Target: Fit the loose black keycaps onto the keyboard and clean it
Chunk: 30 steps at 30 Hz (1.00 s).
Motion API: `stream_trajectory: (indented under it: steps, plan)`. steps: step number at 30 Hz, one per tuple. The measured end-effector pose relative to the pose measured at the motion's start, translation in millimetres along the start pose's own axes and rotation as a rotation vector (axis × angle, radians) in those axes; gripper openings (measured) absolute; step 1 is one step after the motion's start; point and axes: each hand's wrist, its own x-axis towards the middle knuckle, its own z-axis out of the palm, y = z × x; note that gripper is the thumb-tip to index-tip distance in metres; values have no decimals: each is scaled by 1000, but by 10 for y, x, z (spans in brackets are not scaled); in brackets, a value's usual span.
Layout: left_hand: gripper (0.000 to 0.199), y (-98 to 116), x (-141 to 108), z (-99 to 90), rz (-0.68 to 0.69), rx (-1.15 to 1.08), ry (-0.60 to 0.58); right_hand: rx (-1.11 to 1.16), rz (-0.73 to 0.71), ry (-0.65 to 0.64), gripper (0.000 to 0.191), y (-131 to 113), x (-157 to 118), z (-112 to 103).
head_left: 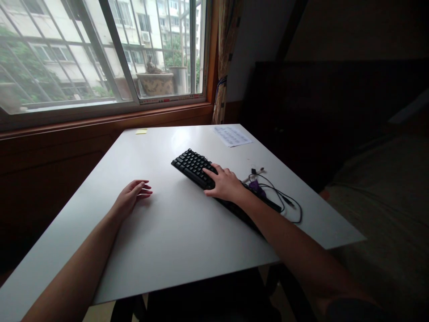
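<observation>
A black keyboard [191,166] lies at a slant across the white table, its left end pointing toward the window. My right hand [226,182] spans it from above, thumb at the near edge and fingers reaching over the keys to the far side. The hand and forearm cover its middle and part of the right end. To the left, my left hand [134,193] rests on its side on the table, holding nothing. Its fingers are loosely stretched, and it is apart from the keyboard.
A black cable [300,214] curls beside the keyboard's right part, near a small purple item [257,188]. Printed paper [232,135] lies at the back right of the white table [161,250]. A yellow sticky note [141,131] is at the back left. Beyond stands a barred window [134,58].
</observation>
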Motion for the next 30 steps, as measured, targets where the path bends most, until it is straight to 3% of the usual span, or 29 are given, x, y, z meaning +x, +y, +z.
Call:
stream_trajectory:
  steps: [4, 10, 30]
  plan:
    - [46, -29, 17, -13, 12, 24, -18, 7, 177, 30, 91, 193, 59, 95]
    - [49, -65, 32, -30, 13, 33, -20, 1, 322, 3, 89, 366, 146, 202]
    - [49, -23, -15, 23, 21, 76, -13, -32, 628, 13, 89, 970, 379, 316]
